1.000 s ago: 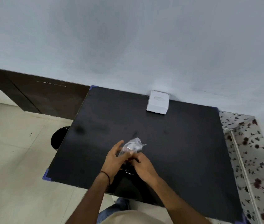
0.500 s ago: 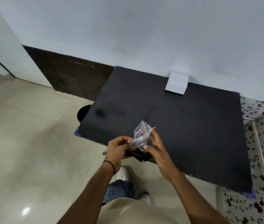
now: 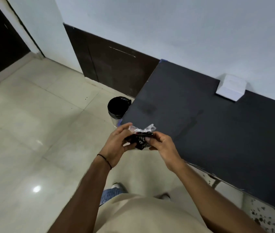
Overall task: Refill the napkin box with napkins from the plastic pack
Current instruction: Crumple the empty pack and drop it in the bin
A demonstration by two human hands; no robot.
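Note:
A crumpled plastic pack, clear at the top and dark with print below, is held between both hands above the near left corner of the black table. My left hand grips its left side and my right hand pinches its right side. The white napkin box stands at the table's far edge against the wall, well away from both hands. No loose napkins show.
A small bin lined with a black bag stands on the tiled floor just left of the table's corner. A dark wood panel runs along the wall behind it. A floral-patterned surface lies at the lower right.
The view has swung left and away from the table. Both hands have carried the pack off the tabletop toward the table's left corner, crumpling it smaller.

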